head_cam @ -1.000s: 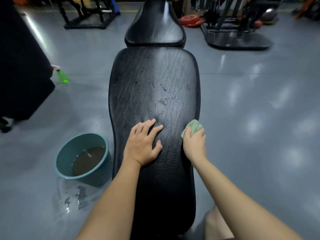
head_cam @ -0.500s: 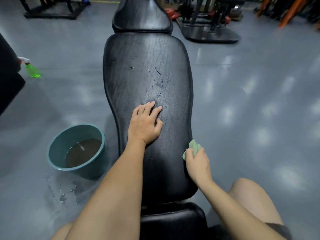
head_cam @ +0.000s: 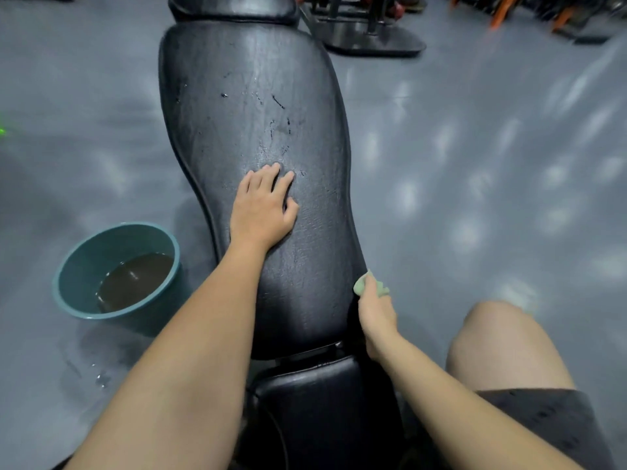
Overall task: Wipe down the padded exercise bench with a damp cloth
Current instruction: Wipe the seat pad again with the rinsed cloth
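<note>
At left on the floor, a basin (head_cam: 79, 262) of murky water stands beside the bench (head_cam: 251, 96). The left hand (head_cam: 261, 212) lies spread flat on it. The right hand (head_cam: 376, 313) pinches the cloth (head_cam: 360, 287) at its near right edge. Risk: rinsing in that water would likely re-soil the cloth.

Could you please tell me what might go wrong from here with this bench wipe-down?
The puddle beside the teal basin could cause a slip. Rinsing the green cloth, which the right hand grips at the pad's edge, in that murky water may smear dirt back. Cracks in the bench pad could trap moisture.
</note>
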A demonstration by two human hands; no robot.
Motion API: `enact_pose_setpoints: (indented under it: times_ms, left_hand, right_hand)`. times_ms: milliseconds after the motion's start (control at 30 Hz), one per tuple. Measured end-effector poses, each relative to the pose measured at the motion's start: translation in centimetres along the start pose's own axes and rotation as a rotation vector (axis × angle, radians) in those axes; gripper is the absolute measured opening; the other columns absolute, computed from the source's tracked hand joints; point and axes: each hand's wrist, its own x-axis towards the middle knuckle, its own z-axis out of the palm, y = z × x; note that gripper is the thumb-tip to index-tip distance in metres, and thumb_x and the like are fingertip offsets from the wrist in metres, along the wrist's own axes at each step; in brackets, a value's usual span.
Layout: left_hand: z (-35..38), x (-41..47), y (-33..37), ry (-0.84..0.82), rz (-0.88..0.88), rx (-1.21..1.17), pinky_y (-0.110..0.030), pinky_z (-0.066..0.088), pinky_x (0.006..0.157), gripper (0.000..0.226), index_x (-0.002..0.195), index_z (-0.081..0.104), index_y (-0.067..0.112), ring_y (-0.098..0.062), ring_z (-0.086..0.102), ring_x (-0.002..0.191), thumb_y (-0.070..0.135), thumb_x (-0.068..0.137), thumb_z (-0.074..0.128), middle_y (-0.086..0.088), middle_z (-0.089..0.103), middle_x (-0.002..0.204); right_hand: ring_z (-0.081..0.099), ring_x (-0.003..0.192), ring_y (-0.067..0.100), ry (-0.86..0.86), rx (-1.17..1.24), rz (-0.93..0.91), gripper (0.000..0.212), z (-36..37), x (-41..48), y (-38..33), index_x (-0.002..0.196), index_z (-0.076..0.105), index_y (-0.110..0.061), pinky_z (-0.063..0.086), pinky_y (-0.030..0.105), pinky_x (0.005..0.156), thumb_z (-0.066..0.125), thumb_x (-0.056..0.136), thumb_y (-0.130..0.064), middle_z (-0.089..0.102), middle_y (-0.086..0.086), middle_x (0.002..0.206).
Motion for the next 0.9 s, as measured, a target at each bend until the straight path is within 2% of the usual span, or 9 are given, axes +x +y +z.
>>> enact_pose_setpoints:
  times_ms: [67,133,233,300,433,533,700,800,900]
  left_hand:
    - [0.1,0.1,0.0,0.005,0.008,0.004,-0.046,0.029,0.12,0.05,0.138,0.061,0.018,-0.03,0.049,0.133,0.033,0.091,0.053,-0.011,0.055,0.145]
    - [0.1,0.2,-0.1,0.006,0.006,0.011,-0.047,0.03,0.119,0.05,0.138,0.061,0.018,-0.03,0.049,0.133,0.033,0.091,0.053,-0.012,0.055,0.145]
    - [0.2,0.3,0.0,0.005,0.002,0.037,-0.046,0.03,0.118,0.05,0.136,0.061,0.019,-0.03,0.049,0.131,0.036,0.09,0.052,-0.011,0.056,0.144]
    - [0.2,0.6,0.0,0.004,0.001,0.048,-0.045,0.03,0.117,0.05,0.135,0.061,0.02,-0.03,0.049,0.13,0.037,0.09,0.052,-0.01,0.056,0.143]
    - [0.1,0.4,0.2,0.017,-0.002,0.063,-0.046,0.03,0.117,0.049,0.135,0.061,0.02,-0.029,0.049,0.13,0.036,0.09,0.051,-0.009,0.056,0.143]
    - [0.0,0.3,0.1,0.017,0.008,0.063,-0.047,0.03,0.118,0.05,0.136,0.061,0.019,-0.03,0.049,0.131,0.034,0.09,0.05,-0.01,0.055,0.143]
    - [-0.1,0.3,0.2,-0.011,0.004,0.057,-0.046,0.026,0.12,0.05,0.138,0.06,0.019,-0.03,0.047,0.134,0.033,0.091,0.048,-0.011,0.053,0.146]
    - [0.0,0.4,0.2,-0.01,0.002,0.057,-0.046,0.028,0.119,0.049,0.137,0.061,0.019,-0.031,0.049,0.133,0.033,0.091,0.049,-0.011,0.055,0.144]
    - [0.4,0.2,-0.1,-0.004,0.014,0.048,-0.046,0.028,0.119,0.049,0.137,0.06,0.019,-0.031,0.049,0.133,0.032,0.091,0.05,-0.011,0.055,0.144]
  right_hand:
    - [0.055,0.098,0.027,0.019,0.125,0.061,0.058,0.3,0.1,0.5,0.113,0.058,-0.021,0.04,0.038,0.089,0.034,0.091,-0.069,0.059,0.007,0.107]
    - [0.052,0.096,0.026,0.034,0.143,0.06,0.051,0.7,0.1,0.1,0.114,0.058,-0.017,0.038,0.037,0.088,0.034,0.1,-0.06,0.058,0.006,0.107]
    - [0.058,0.11,0.034,0.137,0.069,0.043,0.058,1.5,0.2,-0.2,0.123,0.058,-0.012,0.042,0.043,0.101,0.031,0.102,-0.059,0.065,0.012,0.118]
    - [0.056,0.116,0.037,0.204,0.037,-0.034,0.053,1.7,0.0,-0.2,0.124,0.057,-0.01,0.04,0.048,0.106,0.032,0.105,-0.053,0.065,0.016,0.12]
    - [0.049,0.121,0.04,0.265,-0.136,-0.21,0.044,1.5,-0.7,-0.4,0.133,0.054,-0.005,0.032,0.044,0.107,0.034,0.109,-0.036,0.061,0.023,0.122]
    - [0.042,0.128,0.043,0.267,-0.269,-0.134,0.048,1.8,-1.0,-1.0,0.143,0.046,-0.008,0.027,0.045,0.11,0.031,0.109,-0.039,0.049,0.024,0.137]
    - [0.035,0.132,0.046,0.229,-0.266,0.041,0.059,2.3,-1.3,-2.3,0.147,0.036,-0.007,0.025,0.047,0.112,0.027,0.107,-0.049,0.037,0.026,0.147]
    - [0.03,0.134,0.043,0.257,-0.238,0.03,0.06,2.7,-2.8,-2.0,0.151,0.03,-0.015,0.029,0.047,0.107,0.03,0.105,-0.054,0.032,0.021,0.148]
    - [0.022,0.136,0.038,0.276,-0.215,0.004,0.06,3.3,-3.9,-1.8,0.154,0.025,-0.019,0.022,0.047,0.105,0.036,0.105,-0.051,0.028,0.018,0.148]
